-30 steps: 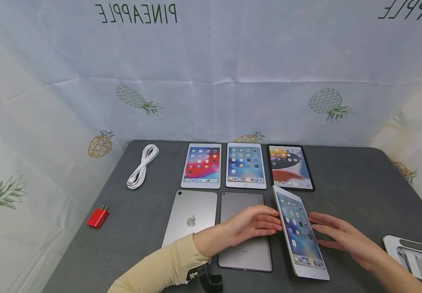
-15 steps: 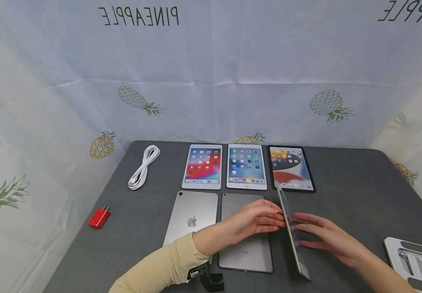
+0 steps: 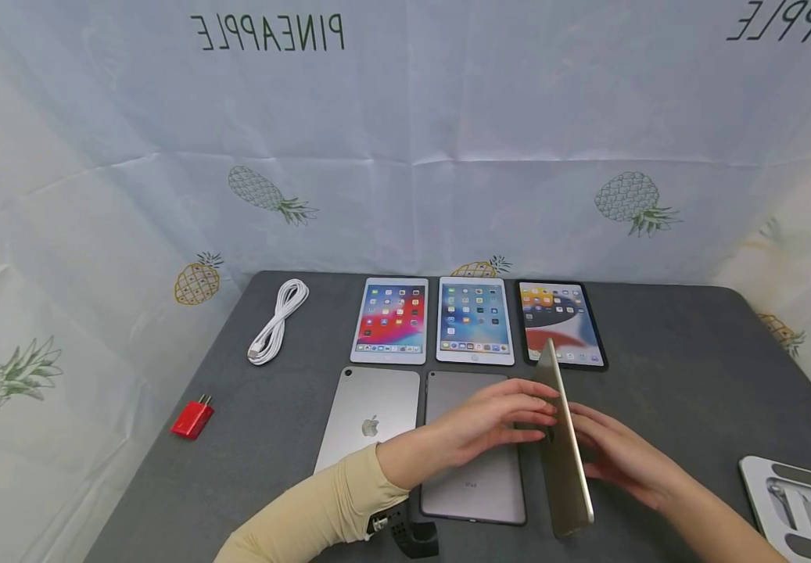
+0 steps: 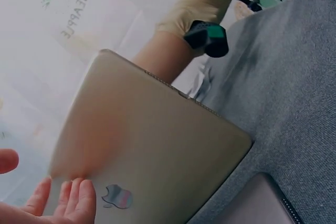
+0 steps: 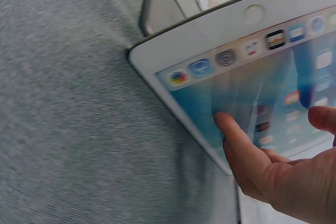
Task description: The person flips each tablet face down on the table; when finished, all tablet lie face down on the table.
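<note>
While a thin tablet with a gold metal back and a white-framed lit screen (image 3: 564,461) stands nearly upright on one long edge, a person's left hand (image 3: 493,418) touches its back with extended fingers, the thumb apart from it. The right hand (image 3: 626,453) is on the screen side, fingers loosely bent and a fingertip against the glass; neither hand is closed round the tablet. It stands on a dark grey table (image 3: 672,344), just right of a dark grey tablet lying face down (image 3: 471,491), over which the left hand reaches. Beside that lies a silver tablet, also face down (image 3: 370,399), partly hidden by a beige sleeve (image 3: 313,508).

Behind them, in a row, lie a white-framed tablet with a red-and-blue screen (image 3: 389,320), a white-framed tablet with a blue screen (image 3: 474,320) and a black-framed tablet (image 3: 560,313). Far left are a coiled white cable (image 3: 276,320) and a red plug (image 3: 191,420). At right, a white frame-like stand with grey pads (image 3: 757,473) has smaller grey parts within its opening.
</note>
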`<state>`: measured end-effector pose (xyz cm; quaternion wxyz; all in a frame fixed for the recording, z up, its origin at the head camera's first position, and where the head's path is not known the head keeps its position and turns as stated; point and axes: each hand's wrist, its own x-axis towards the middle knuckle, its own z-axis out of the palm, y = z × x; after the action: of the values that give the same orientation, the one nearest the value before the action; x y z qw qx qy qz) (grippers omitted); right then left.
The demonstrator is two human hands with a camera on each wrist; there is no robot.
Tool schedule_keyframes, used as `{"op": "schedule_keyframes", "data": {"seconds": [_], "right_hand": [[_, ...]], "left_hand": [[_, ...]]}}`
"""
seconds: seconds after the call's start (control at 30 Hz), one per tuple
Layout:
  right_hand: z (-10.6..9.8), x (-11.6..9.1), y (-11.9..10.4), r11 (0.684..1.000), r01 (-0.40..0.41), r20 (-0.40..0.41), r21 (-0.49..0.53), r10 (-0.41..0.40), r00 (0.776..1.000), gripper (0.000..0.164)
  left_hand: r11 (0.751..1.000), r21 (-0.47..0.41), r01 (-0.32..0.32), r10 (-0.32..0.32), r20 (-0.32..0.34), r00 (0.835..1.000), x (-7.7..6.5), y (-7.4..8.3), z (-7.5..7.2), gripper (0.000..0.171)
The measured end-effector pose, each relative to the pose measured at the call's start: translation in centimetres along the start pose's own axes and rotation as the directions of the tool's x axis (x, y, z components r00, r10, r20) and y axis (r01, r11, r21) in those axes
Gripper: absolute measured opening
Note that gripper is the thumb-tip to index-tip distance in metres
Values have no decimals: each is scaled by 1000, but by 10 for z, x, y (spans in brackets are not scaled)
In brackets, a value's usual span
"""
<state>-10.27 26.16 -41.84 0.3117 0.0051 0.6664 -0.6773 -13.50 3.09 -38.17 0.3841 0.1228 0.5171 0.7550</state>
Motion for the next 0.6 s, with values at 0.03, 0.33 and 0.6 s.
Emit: {"op": "schedule_keyframes", "data": {"seconds": [0.03,0.33,0.6], "right_hand": [[0,-1,-3,1000,0,-10,-4,0,1000,71],[-2,-15,-21,997,47,-15,-56,-48,999,64],[2,-22,-29,993,44,-65,-110,-51,997,66]], "left_hand": [[1000,1,3,-3,-1,1000,0,0,0,34],[999,-2,37,-37,-4,999,2,-5,-2,35],[996,23,85,-85,7,996,5,-13,-2,38]]}}
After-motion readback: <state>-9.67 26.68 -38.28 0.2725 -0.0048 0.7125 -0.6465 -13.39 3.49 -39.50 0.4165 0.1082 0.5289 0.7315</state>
